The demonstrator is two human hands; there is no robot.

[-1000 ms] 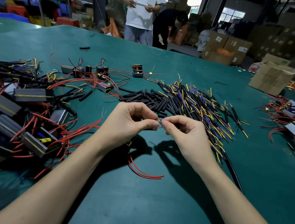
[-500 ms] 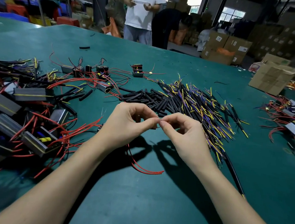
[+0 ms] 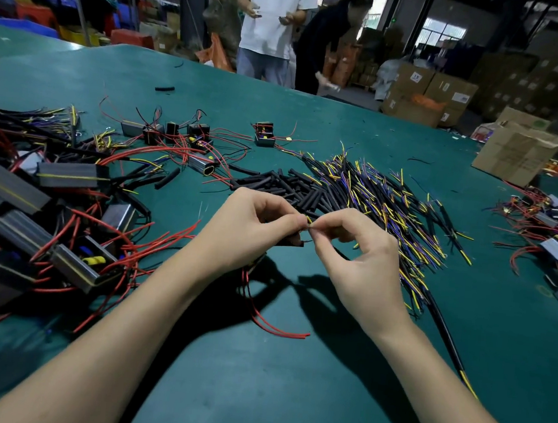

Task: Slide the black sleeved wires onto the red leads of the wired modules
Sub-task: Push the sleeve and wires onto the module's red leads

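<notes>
Head view: our left hand [image 3: 245,232] and right hand [image 3: 361,262] meet fingertip to fingertip above the green table [image 3: 288,397], both pinching a yellow-tipped sleeved wire [image 3: 308,221]; red leads [image 3: 262,314] trail beneath. Beyond lies the black sleeved wire pile [image 3: 373,199], wired modules [image 3: 68,213] at left.

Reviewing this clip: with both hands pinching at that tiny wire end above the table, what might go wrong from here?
1. The left hand and right hand pinch only a small wire tip; it may slip free.
2. The red leads hang loose below the left hand onto the green table and could snag.
3. The pile of sleeved wires lies right behind the hands; a knuckle may drag strands out.
</notes>
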